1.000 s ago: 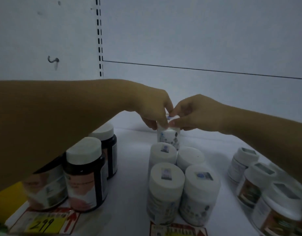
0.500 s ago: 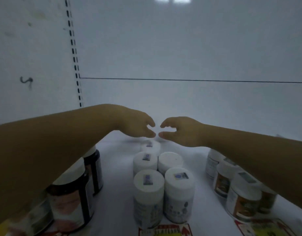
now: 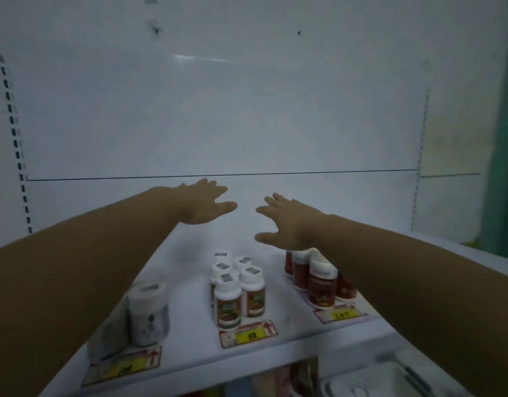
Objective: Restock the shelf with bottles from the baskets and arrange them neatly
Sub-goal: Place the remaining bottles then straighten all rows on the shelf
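Both of my hands hover empty above the white shelf (image 3: 190,253), fingers spread. My left hand (image 3: 204,203) is over the bare back of the shelf. My right hand (image 3: 287,222) is just above the back of a group of red-labelled bottles (image 3: 318,282). Several white-capped bottles with green and red labels (image 3: 237,290) stand in a tight cluster at the shelf's middle front. A white bottle with a grey label (image 3: 148,313) stands at the left, partly behind my left forearm.
Yellow price tags (image 3: 248,333) line the shelf's front edge. The white back panel (image 3: 218,110) rises behind, with slotted uprights at both sides. Below the shelf at the lower right, a pale container (image 3: 370,382) is partly visible.
My hands let go of the white bottle at the back of its row, then lifted and spread apart. The view has pulled back and shifted right, showing more bottle groups.
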Tool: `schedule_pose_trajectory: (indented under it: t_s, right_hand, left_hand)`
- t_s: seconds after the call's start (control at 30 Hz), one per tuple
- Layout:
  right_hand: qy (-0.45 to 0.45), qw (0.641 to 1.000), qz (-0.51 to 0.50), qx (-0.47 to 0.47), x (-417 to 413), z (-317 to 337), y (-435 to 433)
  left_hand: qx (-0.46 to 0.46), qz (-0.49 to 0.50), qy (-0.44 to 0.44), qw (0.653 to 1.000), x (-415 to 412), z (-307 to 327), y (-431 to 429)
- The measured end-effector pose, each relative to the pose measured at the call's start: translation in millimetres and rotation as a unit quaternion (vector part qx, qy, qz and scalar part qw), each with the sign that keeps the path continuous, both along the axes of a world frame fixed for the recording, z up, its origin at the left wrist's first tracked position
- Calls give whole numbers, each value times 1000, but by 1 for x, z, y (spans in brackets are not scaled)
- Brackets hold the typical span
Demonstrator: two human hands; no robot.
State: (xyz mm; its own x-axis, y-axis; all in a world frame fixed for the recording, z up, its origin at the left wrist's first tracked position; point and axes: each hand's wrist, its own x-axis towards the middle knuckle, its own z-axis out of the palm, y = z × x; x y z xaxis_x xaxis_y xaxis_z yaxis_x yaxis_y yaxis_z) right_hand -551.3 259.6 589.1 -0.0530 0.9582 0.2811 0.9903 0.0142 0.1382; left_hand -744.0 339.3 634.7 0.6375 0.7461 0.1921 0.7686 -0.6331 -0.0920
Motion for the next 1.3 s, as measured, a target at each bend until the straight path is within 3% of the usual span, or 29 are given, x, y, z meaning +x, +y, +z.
schedule_pose_trajectory:
  t_s: [0.23,0.47,0.63,0.73,1.03,1.17,1.3]
  right_hand:
    - [7,1000,-16,-1,88,-23,-139]
    - [80,995,-42,-41,154,-77,-252]
    - [112,985,-45,-125,179,-133,-287]
    - [105,982,-41,-152,193,-168,-283]
    - [202,956,-54,-203,233,-296,-205]
    - [240,940,-82,-228,254,-353,-158]
    - [283,932,-108,-199,264,-396,-122]
  left_hand:
    - [-25,-81,-63,994,110,-34,-123]
    - [-74,-150,-119,979,191,-100,-217]
    - [-164,-176,-53,969,217,-167,-247]
    - [-219,-136,-23,966,218,-211,-237]
    - [-295,-17,-105,950,221,-349,-133]
    - [-366,-11,-170,915,254,-412,-105]
    - [-378,-7,-158,912,290,-459,-91]
